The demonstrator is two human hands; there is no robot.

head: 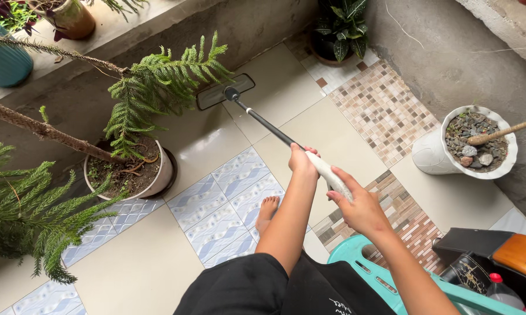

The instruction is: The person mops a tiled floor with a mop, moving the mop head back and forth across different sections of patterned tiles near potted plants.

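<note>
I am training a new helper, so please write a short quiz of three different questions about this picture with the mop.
1. True or false: both hands grip the mop handle.
2. Which hand is further down the handle, toward the mop head? A) left hand B) right hand
3. What fills the white pot by the wall on the right?

Key: 1 true; 2 A; 3 small stones, with a wooden stick standing in them.

Home patio; patterned floor tiles; potted pine by concrete ledge; white planter.
</note>
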